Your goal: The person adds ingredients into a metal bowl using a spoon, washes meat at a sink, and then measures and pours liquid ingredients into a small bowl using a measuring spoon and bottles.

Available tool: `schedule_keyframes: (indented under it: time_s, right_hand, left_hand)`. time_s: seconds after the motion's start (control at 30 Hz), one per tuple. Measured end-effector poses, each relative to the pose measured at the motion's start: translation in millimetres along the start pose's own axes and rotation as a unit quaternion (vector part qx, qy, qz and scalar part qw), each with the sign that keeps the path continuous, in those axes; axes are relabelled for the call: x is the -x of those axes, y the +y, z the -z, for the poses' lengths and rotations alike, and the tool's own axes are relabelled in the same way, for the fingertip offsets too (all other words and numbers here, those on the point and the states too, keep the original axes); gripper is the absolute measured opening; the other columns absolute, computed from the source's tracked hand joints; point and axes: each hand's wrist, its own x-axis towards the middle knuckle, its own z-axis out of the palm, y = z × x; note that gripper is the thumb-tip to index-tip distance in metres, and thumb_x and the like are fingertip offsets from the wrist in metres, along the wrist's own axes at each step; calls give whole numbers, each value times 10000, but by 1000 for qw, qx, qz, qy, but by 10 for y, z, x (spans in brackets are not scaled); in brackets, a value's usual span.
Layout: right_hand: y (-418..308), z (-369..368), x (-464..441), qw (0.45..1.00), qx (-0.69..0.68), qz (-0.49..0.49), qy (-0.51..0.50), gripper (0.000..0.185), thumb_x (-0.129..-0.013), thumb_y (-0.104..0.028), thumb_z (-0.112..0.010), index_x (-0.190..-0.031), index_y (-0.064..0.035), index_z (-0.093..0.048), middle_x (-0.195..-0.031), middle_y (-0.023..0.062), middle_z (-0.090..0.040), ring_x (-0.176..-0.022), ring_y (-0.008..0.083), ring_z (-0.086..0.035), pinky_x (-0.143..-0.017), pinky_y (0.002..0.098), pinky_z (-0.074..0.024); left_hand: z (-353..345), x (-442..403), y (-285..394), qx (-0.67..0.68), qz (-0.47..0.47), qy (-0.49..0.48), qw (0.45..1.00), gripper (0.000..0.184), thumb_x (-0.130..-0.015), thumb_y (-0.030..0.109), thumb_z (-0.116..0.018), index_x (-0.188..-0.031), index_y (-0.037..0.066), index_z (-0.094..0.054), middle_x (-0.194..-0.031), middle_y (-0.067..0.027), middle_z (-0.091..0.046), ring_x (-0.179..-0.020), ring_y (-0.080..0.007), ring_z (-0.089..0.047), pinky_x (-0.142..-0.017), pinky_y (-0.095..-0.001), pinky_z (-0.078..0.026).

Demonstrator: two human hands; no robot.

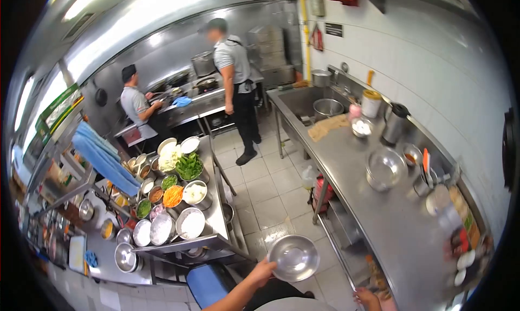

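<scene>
My left hand grips the rim of a shiny metal bowl, which hangs over the tiled floor in front of my body; the inside of the bowl shows nothing in it. Low at the right, beside the steel counter's edge, is my right hand, its fingers curled round the end of a thin metal utensil. Most of that utensil is hard to make out against the counter edge.
A steel counter with a sink, a glass bowl and a thermos runs along the right. At left, a prep table bears several ingredient containers. Two people stand near the stoves. A blue chair is close by.
</scene>
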Motion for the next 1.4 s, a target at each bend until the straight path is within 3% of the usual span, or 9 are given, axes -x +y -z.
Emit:
schedule_keyframes:
  time_s: [0.13, 0.27, 0.4, 0.47, 0.6, 0.7, 1.0, 1.17, 1.4]
  right_hand:
    - [-1991, -134, -745, 991, 54, 122, -34, 504, -890, -212, -653, -1329, -59, -459, -927, 68, -653, -725, 173, -638, -592, 305, -522]
    - [-3413, -861, -1486, 981, 70, 179, -40, 444, -903, -217, -617, -1293, -53, -482, -951, 67, -668, -753, 158, -647, -608, 289, -524]
    - [-4105, -1433, -1916, 973, 132, 166, -92, 387, -904, -230, -617, -1240, -58, -533, -972, 66, -670, -740, 160, -652, -600, 293, -527]
    - [-4372, -1612, -1949, 944, 280, 70, -161, 341, -887, -246, -625, -1173, -68, -567, -938, 56, -665, -699, 153, -631, -577, 314, -518]
    - [-4845, -1445, -2634, 945, 261, 15, -195, 284, -900, -257, -627, -1112, -73, -584, -924, 60, -670, -649, 155, -627, -541, 318, -517]
    - [-5259, -1432, -3079, 973, 184, 53, -132, 286, -925, -241, -588, -1165, -86, -570, -891, 37, -672, -673, 154, -645, -572, 316, -541]
    - [-7641, -2471, -4043, 959, 219, 126, -128, 398, -887, -174, -623, -1251, -70, -500, -899, 60, -664, -668, 149, -621, -557, 292, -503]
    - [-9593, -3175, -4481, 910, 306, 141, -242, 433, -887, -188, -624, -1276, -53, -489, -943, 72, -660, -705, 159, -624, -592, 292, -501]
    - [-11654, -4385, -4401, 750, 466, 281, -376, 399, -933, -200, -598, -1289, -57, -490, -989, 63, -657, -769, 153, -635, -636, 295, -512]
  left_hand:
    - [111, 59, 517, 97, -73, 150, 981, 483, -807, -26, -500, -1283, 57, -529, -1070, -80, -630, -943, -209, -613, -811, -334, -498]
    - [329, -299, 864, 164, -84, 174, 967, 481, -781, -37, -489, -1249, 57, -544, -1021, -79, -626, -903, -199, -607, -774, -312, -497]
    - [376, -845, 1402, 184, -88, 189, 961, 490, -773, -27, -498, -1253, 61, -546, -965, -73, -622, -809, -168, -591, -682, -291, -484]
    - [436, -1100, 1819, 148, -103, 185, 966, 504, -770, -13, -509, -1267, 67, -536, -944, -62, -622, -777, -157, -585, -659, -286, -475]
    - [669, -1566, 2691, 118, -53, 193, 973, 561, -782, -1, -513, -1337, 72, -485, -1139, -77, -592, -1004, -177, -573, -838, -306, -473]
    - [898, -1964, 3039, 148, -161, 172, 961, 618, -799, -7, -507, -1402, 63, -395, -1211, -90, -551, -1081, -206, -543, -911, -345, -449]
    - [1277, -3106, 4078, 284, -153, 257, 911, 574, -826, 16, -510, -1391, 56, -412, -1228, -91, -564, -1107, -189, -548, -916, -330, -463]
    - [1521, -3608, 4799, 277, -218, 331, 875, 605, -828, 13, -492, -1420, 69, -379, -1252, -97, -547, -1138, -202, -527, -949, -346, -443]
    - [1763, -3702, 5351, 326, -242, 461, 789, 599, -818, -3, -515, -1401, 48, -391, -1237, -96, -564, -1099, -177, -549, -930, -302, -444]
